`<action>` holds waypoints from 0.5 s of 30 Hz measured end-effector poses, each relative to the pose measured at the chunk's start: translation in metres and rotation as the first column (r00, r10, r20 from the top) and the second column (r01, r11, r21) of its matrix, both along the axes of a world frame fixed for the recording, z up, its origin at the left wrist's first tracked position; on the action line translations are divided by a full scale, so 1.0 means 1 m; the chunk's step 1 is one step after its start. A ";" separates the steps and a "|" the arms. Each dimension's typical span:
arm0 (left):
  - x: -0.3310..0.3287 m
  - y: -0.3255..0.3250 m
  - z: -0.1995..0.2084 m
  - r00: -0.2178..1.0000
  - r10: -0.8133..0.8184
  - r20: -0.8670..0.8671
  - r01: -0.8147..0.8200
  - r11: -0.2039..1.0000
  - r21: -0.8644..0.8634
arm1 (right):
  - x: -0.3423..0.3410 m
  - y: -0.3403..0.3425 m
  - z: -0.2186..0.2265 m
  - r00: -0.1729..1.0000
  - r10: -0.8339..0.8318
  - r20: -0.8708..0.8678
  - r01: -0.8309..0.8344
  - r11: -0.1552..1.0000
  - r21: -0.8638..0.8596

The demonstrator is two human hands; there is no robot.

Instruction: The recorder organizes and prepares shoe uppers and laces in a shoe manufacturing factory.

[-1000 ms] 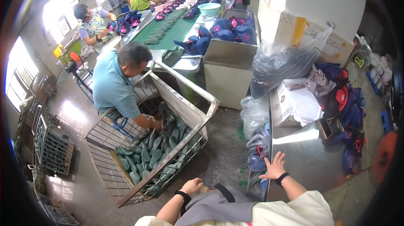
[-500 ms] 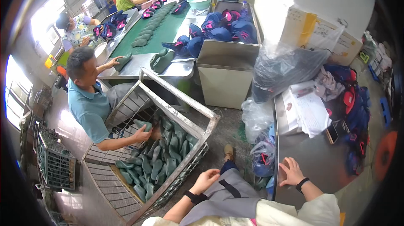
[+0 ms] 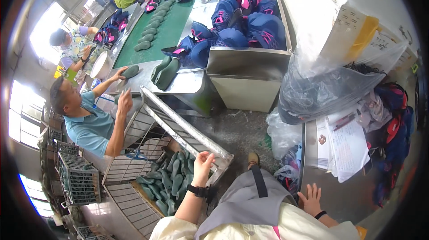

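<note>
My left hand (image 3: 203, 167), wearing a black wristband, is raised beside the metal wire cart (image 3: 178, 123), at its near right corner. Its fingers are curled in, with nothing visible in them; whether it touches the cart's rim I cannot tell. My right hand (image 3: 311, 199) is open, fingers spread, at the near edge of the metal table (image 3: 339, 193). Green shoe lasts (image 3: 172, 175) are heaped inside the cart. Across it, a person in a blue shirt (image 3: 91, 128) holds a green last (image 3: 130, 71) on the workbench and lifts the other hand.
A pair of lasts (image 3: 165, 72) stands on the bench end, beside a green belt (image 3: 138, 56) carrying a row of lasts. Blue and pink shoe uppers (image 3: 250, 27) fill a metal bin. Papers (image 3: 346, 150) and a plastic bag (image 3: 326, 90) lie at right. Other people work farther back.
My left hand has risen toward the cart's corner. My right hand has moved lower along the table edge, fingers now pointing up. The person's near hand has left the cart's lasts and risen.
</note>
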State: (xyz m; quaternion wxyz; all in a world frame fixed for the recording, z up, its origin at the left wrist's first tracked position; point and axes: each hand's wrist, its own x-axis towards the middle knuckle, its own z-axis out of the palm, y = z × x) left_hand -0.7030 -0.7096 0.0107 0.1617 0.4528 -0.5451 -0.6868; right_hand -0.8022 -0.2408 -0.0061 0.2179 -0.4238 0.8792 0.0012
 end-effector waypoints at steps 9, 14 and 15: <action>-0.008 0.000 -0.004 0.991 0.077 0.109 -0.087 0.992 0.090 | 0.011 0.022 -0.054 0.949 0.126 -0.290 -0.106 0.991 0.082; -0.006 0.003 -0.009 0.985 0.098 0.145 -0.107 0.993 0.057 | 0.006 0.023 -0.064 0.710 0.243 -0.661 -0.125 0.967 0.221; -0.005 0.006 -0.011 0.984 0.127 0.124 -0.136 0.988 0.069 | -0.003 0.042 -0.069 0.704 0.256 -0.662 -0.139 0.964 0.224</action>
